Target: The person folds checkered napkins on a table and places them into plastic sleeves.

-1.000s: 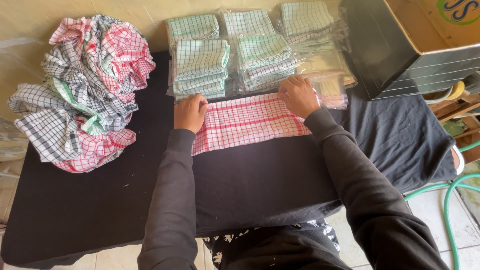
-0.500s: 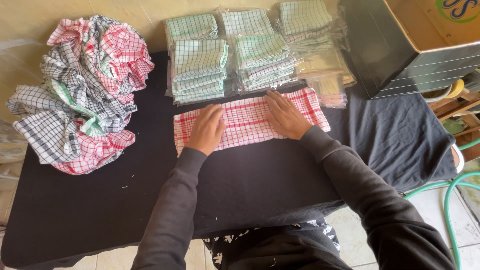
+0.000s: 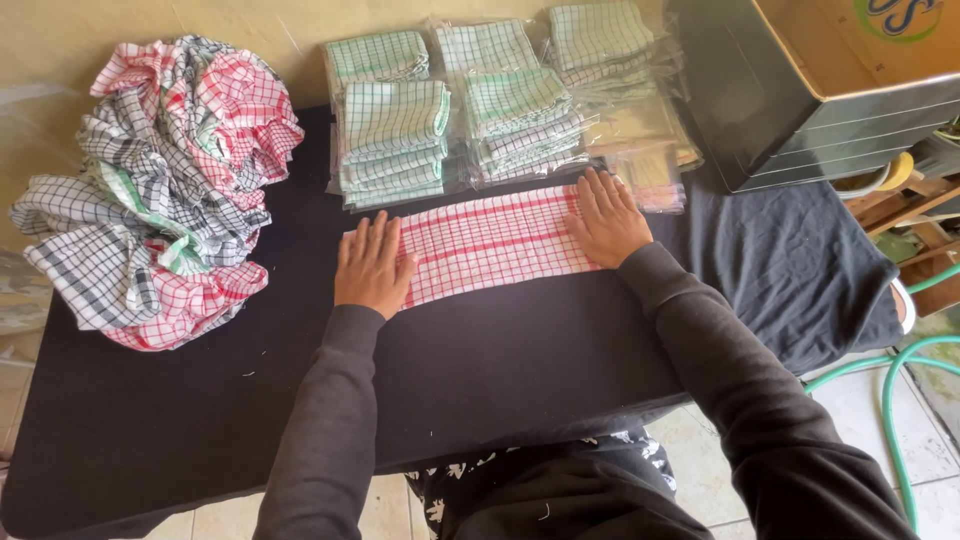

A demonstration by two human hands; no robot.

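The left hand (image 3: 371, 263) and right hand (image 3: 606, 217) lay flat over the two ends of the red checked cloth (image 3: 492, 243), hiding its left and right edges. Both sleeves ran off the bottom edge of the frame. The dark box (image 3: 800, 90) at upper right was cut by the top and right edges. The clear-wrapped packs (image 3: 640, 130) nearest the box blurred together, so their contents could not be told. The counter (image 3: 500, 370) passed out at lower left, and the green hose (image 3: 885, 400) left the frame at lower right.
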